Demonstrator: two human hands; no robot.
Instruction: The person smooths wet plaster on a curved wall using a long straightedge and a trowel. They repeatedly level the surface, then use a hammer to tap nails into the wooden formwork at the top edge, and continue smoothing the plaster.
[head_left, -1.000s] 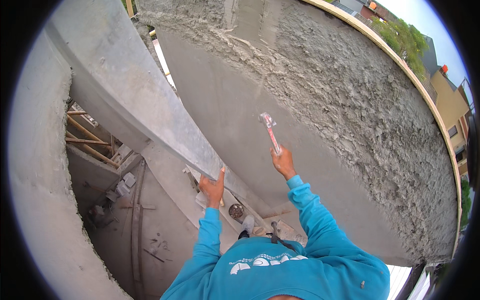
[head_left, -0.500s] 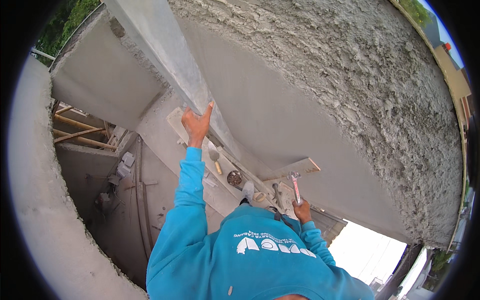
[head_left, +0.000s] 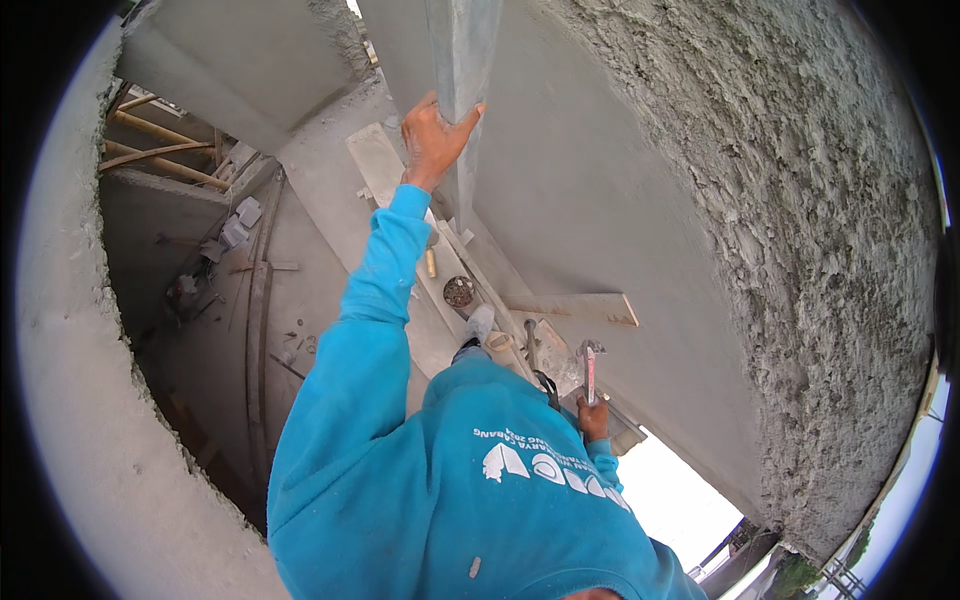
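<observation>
"What does the left hand (head_left: 432, 145) have hold of?"

"A long grey metal bar (head_left: 465, 50). It stands in front of the smooth wall (head_left: 600, 200), coming in from the far side and narrowing below the hand toward the boards."

"How are the fingers set?"

"Partly closed: the thumb lies spread along the bar's right face, the others bend round its left side. I can't tell whether the bar's lower end touches anything."

"And the right hand (head_left: 593, 418)?"

"Nearer the body, to the right. Its fingers are closed round the handle of a hammer (head_left: 590, 372), a reddish one, with the head pointing away from the person."

"Anything close by?"

"A plank (head_left: 580, 308) with a pale end, just beyond the hammer, by the foot of the smooth wall. Left of that, a yellow handle (head_left: 432, 263) lies near the person's shoe (head_left: 480, 322)."

"And farther right?"

"Rough grey plaster (head_left: 790, 200), beside the smooth part. On the far left, bamboo poles (head_left: 160, 134) show through an opening."
</observation>
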